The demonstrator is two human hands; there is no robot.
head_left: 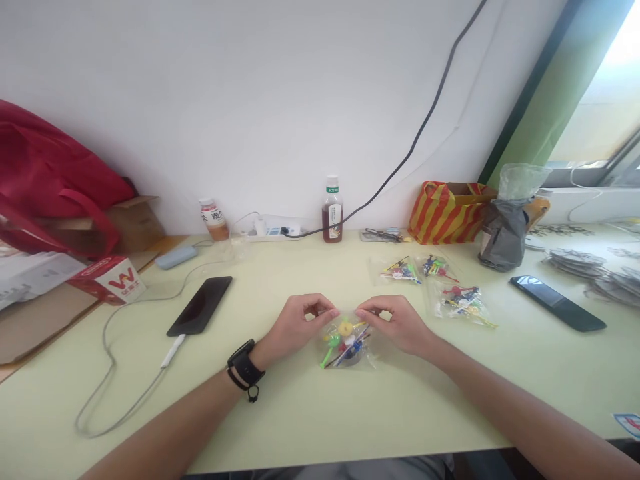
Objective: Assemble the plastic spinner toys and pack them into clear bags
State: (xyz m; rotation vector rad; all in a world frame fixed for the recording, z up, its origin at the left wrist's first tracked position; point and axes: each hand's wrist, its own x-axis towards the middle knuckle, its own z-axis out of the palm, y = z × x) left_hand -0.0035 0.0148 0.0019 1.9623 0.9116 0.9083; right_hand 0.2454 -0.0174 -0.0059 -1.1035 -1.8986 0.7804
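Observation:
A clear plastic bag (349, 347) with small colourful plastic pieces inside lies at the middle of the table, near its front. Green, yellow, red, white and blue parts show through the film. My left hand (303, 321) pinches the bag's top edge at the left, thumb against fingers. At the right end of the same edge, my right hand (397, 323) pinches it too. Whether the bag's top is sealed, I cannot tell. Several similar bags of pieces (463, 301) lie beyond my right hand.
A black phone (201, 307) on a white cable lies left, a dark phone (557, 303) right. Behind stand a bottle of dark drink (333, 212), a power strip (275, 229) and a striped bag (445, 215). A red-and-white box (113, 280) is far left; grey discs (577, 262) are far right.

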